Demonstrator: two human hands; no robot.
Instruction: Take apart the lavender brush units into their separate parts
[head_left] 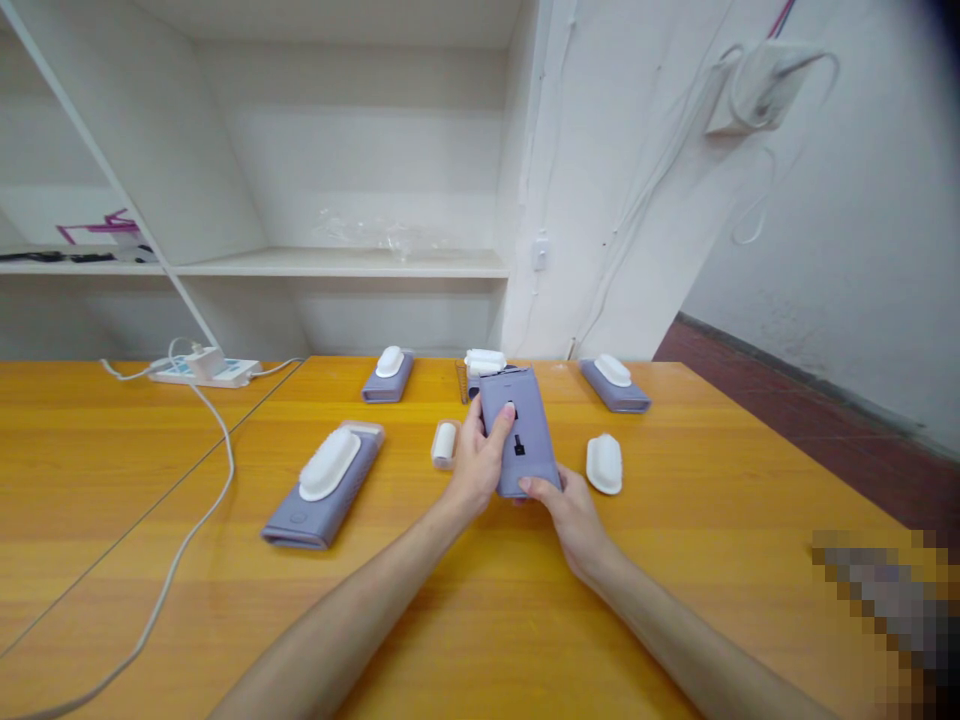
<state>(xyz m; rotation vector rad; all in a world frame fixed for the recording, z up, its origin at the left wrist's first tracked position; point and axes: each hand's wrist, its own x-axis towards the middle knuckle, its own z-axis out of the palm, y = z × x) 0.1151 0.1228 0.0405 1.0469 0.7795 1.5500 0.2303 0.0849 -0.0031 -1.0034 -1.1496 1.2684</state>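
Above the middle of the table I hold a flat purple case point(529, 430), tilted, with small black marks on its upper face. My left hand point(480, 450) is closed round its left side, thumb lying on the face near the marks. At the lower right corner my right hand point(568, 505) grips it, thumb on top. A white bristled brush head point(604, 464) lies just right of my right hand. Left of my left hand sits a small white roller point(445, 443) in a clear cover. Behind the case, white rolls point(485, 361) are partly hidden.
Purple cases with white brush pieces on top lie at the left point(330, 480), back left point(388, 375) and back right point(615, 382). A power strip point(206, 370) stands at the far left, its white cable point(229, 470) crossing the table. Shelves point(345, 262) rise behind.
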